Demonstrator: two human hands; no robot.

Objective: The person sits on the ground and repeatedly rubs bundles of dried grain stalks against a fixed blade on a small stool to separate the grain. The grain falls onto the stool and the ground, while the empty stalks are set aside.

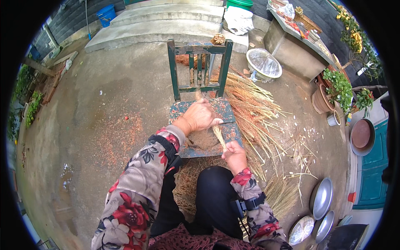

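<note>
A green wooden chair (184,152) with worn paint stands before me, its seat strewn with reddish husks and a patch of brown debris. Above the seat, my left hand (201,115) is closed around one part of a small bundle of plant stalks (218,135). The bundle slants down to the right into my right hand (233,155), which grips its lower end near the seat's front right corner. What lies inside my fingers is hidden. A large pile of reddish and straw-coloured broom-like stalks (254,106) spreads on the ground right of the chair.
More dry plant matter (186,187) lies under the chair and by my legs. Concrete steps (168,28) rise behind. A plastic-covered basin (264,64) is back right; several metal bowls (322,198) rest front right. Reddish husks (120,134) litter the concrete at left.
</note>
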